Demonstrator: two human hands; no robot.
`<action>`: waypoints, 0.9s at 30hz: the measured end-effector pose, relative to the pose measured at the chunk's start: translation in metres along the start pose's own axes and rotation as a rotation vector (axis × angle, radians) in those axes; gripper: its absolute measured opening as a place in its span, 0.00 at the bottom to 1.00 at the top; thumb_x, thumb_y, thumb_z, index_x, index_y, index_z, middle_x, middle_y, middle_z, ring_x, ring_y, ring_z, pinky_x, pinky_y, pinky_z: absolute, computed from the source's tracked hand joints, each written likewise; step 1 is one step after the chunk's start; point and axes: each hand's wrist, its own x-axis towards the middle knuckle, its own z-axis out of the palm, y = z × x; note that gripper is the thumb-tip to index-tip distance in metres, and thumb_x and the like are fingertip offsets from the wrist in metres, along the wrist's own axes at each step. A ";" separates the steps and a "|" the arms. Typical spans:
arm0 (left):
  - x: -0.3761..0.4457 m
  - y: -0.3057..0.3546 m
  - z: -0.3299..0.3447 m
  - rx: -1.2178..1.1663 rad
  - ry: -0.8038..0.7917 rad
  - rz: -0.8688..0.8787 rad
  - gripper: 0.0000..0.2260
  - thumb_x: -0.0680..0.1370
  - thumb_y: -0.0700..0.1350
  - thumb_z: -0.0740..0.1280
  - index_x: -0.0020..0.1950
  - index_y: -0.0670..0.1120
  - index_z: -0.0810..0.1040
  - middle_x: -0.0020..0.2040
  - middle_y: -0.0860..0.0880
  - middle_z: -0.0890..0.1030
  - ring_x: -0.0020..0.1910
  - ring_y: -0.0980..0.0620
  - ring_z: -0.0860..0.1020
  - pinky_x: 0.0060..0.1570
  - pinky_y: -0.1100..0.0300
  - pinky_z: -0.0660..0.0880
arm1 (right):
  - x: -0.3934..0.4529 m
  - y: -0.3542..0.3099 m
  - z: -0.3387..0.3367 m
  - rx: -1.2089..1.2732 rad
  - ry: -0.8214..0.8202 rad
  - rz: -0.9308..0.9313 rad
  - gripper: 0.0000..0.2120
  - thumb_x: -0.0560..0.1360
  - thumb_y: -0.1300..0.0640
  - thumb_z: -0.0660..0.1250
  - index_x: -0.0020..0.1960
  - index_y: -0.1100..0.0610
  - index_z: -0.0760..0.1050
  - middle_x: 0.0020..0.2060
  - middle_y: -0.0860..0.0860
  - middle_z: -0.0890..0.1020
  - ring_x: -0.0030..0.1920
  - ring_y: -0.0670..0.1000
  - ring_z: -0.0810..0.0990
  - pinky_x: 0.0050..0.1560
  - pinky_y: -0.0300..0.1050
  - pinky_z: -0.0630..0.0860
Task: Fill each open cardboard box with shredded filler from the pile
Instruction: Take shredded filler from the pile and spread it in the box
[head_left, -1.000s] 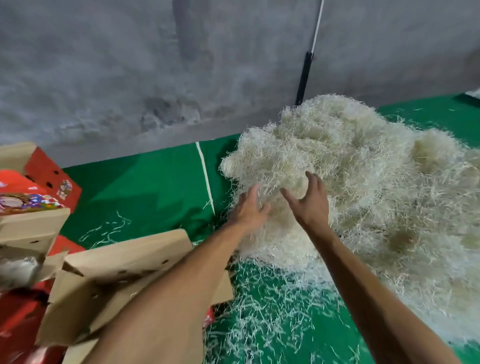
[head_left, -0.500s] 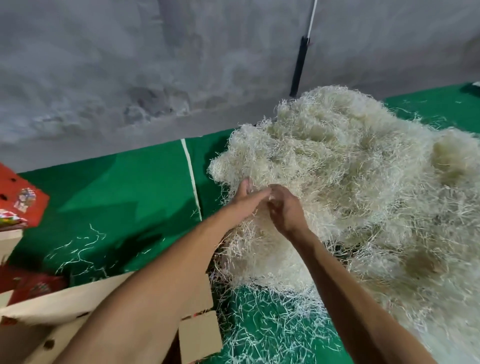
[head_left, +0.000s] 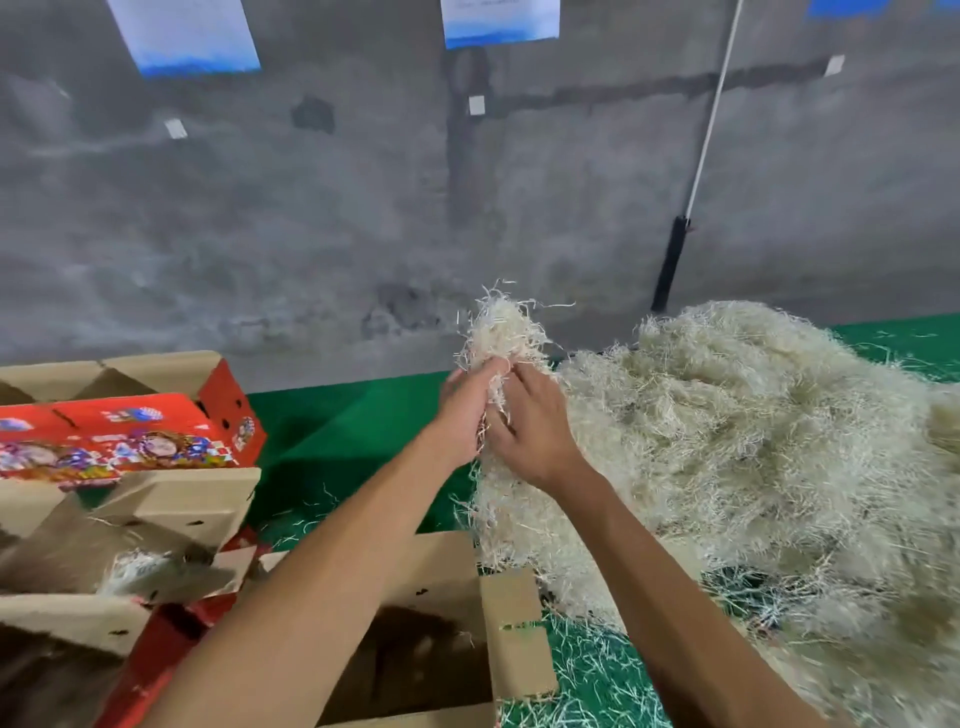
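Two bare forearms in view, entering from bottom edge. No sleeves visible on either; arms uncovered up to frame edge. Left hand (head_left: 464, 410) bare, no glove. Right hand (head_left: 530, 431) bare, no glove. No watch, ring or band seen on wrists or visible fingers (head_left: 498, 415). Short nails on visible fingertips of right hand. Rest of body out of frame.
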 end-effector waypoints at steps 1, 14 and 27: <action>-0.004 0.004 -0.011 -0.022 0.076 0.033 0.22 0.68 0.55 0.74 0.61 0.53 0.78 0.53 0.49 0.81 0.48 0.51 0.79 0.40 0.55 0.76 | -0.009 -0.007 0.003 0.037 0.035 -0.012 0.27 0.79 0.42 0.54 0.76 0.51 0.62 0.74 0.52 0.65 0.75 0.52 0.62 0.74 0.62 0.61; -0.083 0.059 -0.053 -0.228 -0.027 -0.072 0.28 0.83 0.62 0.50 0.58 0.41 0.77 0.55 0.39 0.82 0.49 0.42 0.84 0.45 0.51 0.81 | -0.062 -0.030 0.026 0.184 0.008 0.502 0.50 0.72 0.36 0.70 0.80 0.52 0.43 0.44 0.55 0.84 0.38 0.54 0.82 0.35 0.43 0.75; -0.036 0.007 -0.079 1.580 -0.033 0.383 0.05 0.71 0.44 0.69 0.41 0.43 0.76 0.36 0.50 0.74 0.33 0.52 0.75 0.33 0.62 0.70 | -0.038 -0.014 0.002 -0.040 -0.044 0.632 0.19 0.78 0.61 0.65 0.68 0.61 0.71 0.61 0.59 0.77 0.62 0.60 0.76 0.63 0.54 0.74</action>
